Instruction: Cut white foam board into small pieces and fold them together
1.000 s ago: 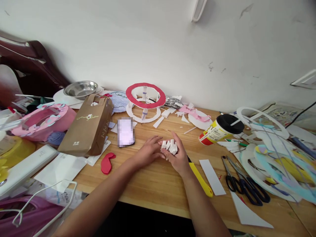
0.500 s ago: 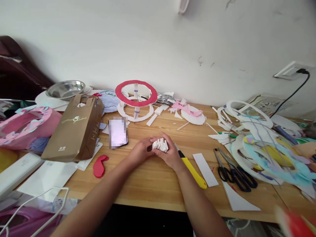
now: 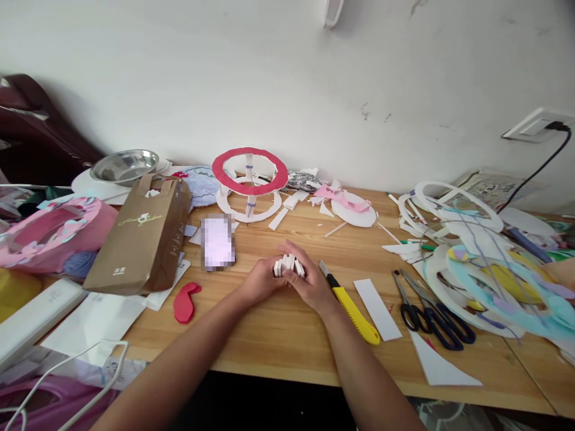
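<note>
Between my two hands, just above the middle of the table, is a bunch of short white foam-board strips (image 3: 288,265) pressed together side by side. My left hand (image 3: 262,280) is closed on the bunch from the left. Around its right side curls my right hand (image 3: 311,284), the thumb across the front of the strips. The undersides of the strips are hidden by my fingers. A yellow utility knife (image 3: 357,314) lies right beside my right wrist, with a white foam-board rectangle (image 3: 377,309) next to it.
Behind my hands stands a ring frame with a red top (image 3: 250,187). A phone (image 3: 218,242), a red curved piece (image 3: 184,303) and a brown paper bag (image 3: 137,239) lie to the left. Two pairs of scissors (image 3: 438,320) and white rings (image 3: 458,206) occupy the right.
The strips have shifted in my hands and sit more evenly fanned, with my left fingers closer around them. The whole view has swung slightly; the things on the table stay put.
</note>
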Tool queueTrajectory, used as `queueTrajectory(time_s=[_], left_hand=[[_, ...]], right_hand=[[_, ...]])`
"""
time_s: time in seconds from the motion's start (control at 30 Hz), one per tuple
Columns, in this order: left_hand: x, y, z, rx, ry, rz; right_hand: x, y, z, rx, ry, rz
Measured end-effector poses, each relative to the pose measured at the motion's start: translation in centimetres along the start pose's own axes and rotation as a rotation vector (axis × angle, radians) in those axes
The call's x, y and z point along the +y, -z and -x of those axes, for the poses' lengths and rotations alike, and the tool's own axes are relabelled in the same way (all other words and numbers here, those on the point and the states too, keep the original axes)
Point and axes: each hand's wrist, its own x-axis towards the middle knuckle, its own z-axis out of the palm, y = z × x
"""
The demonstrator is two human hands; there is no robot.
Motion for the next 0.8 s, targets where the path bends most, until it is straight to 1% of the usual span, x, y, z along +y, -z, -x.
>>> queueTrajectory(time_s=[0.1,0.23,0.37,0.43,0.53,0.67,0.8], left_hand=[[0.0,0.1,0.2,-0.009,0.021,0.002],[-0.2,0.4,0.2,0.043,0.038,-0.034],[-0.3,0.3,-0.1,0.059,0.034,-0.063],[-0.3,0.0,-0.2,0.062,0.023,-0.087],[-0.4,-0.2,0.0,0.056,0.016,-0.135],[-0.3,-0.1,0.2,-0.012,-0.048,-0.151],[-0.1,0.1,0.2,-0.105,-0.072,-0.102]], right_hand=[[0.2,0.1,0.2,0.02,-0.035,-0.102],[0.5,0.0,0.1,0.042,-0.052,-0.1],[1.2,-0.5,0.0,0.095,-0.078,-0.142],[1.4,-0.9,0.0,0.112,-0.079,-0.133],[1.6,-1.4,0.1,0.117,-0.049,-0.059],[1.9,-1.6,0.4,0.104,-0.024,0.039],[1.9,-1.6,0.5,0.109,-0.007,0.026]])
